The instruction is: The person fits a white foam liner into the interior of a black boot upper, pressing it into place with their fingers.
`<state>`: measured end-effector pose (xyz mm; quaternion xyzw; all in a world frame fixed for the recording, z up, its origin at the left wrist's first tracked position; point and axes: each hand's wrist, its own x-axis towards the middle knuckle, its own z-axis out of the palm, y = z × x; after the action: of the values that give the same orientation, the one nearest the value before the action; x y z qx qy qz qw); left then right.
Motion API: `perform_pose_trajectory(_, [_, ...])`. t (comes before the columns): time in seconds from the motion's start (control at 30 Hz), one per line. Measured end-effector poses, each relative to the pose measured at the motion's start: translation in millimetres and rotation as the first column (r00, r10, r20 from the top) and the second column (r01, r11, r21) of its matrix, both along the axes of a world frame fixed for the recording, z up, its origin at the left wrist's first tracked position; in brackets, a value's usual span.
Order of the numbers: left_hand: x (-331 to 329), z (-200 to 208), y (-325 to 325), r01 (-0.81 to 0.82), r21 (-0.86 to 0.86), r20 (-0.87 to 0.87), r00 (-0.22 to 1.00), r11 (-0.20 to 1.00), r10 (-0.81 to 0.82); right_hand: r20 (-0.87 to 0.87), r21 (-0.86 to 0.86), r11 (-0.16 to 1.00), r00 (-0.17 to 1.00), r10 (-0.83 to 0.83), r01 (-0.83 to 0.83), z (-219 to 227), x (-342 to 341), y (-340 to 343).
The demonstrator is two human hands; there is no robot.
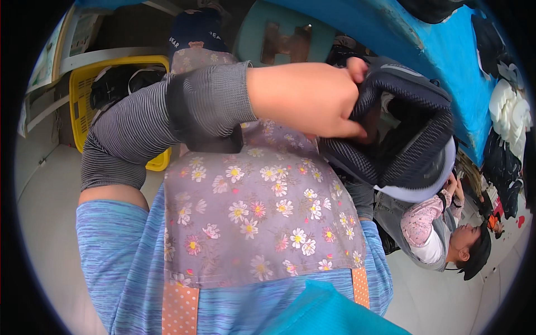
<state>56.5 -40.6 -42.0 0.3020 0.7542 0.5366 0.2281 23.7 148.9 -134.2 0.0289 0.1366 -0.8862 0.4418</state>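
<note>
A dark shoe with a black ribbed knit collar and a pale sole is tilted in front of me, its opening facing up. My left hand reaches across my body and is closed on the collar's edge, with the thumb and fingertips at the opening. A grey striped sleeve with a black band covers my left forearm. Only a bit of my right striped sleeve shows below the shoe; my right hand is hidden behind it. A flowered apron covers my lap.
At the left stands a yellow plastic basket with black shoes inside. A blue-covered table runs along the upper right, with black and white items at its far side. Another person works at the right. A green stool-like seat stands ahead.
</note>
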Motion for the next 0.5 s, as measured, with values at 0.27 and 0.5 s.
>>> perform_pose_trajectory(0.27, [-10.5, 8.1, 1.0, -0.374, 0.105, -0.341, 0.857, 0.922, 0.386, -0.408, 0.214, 0.893, 0.867, -0.286, 0.396, 26.6, 19.5, 0.7])
perform_pose_trajectory(0.5, [-11.4, 8.7, -9.0, -0.197, 0.306, 0.446, 0.894, 0.931, 0.043, -0.507, 0.272, 0.811, 0.794, -0.336, 0.517, 29.6, 33.5, -14.9])
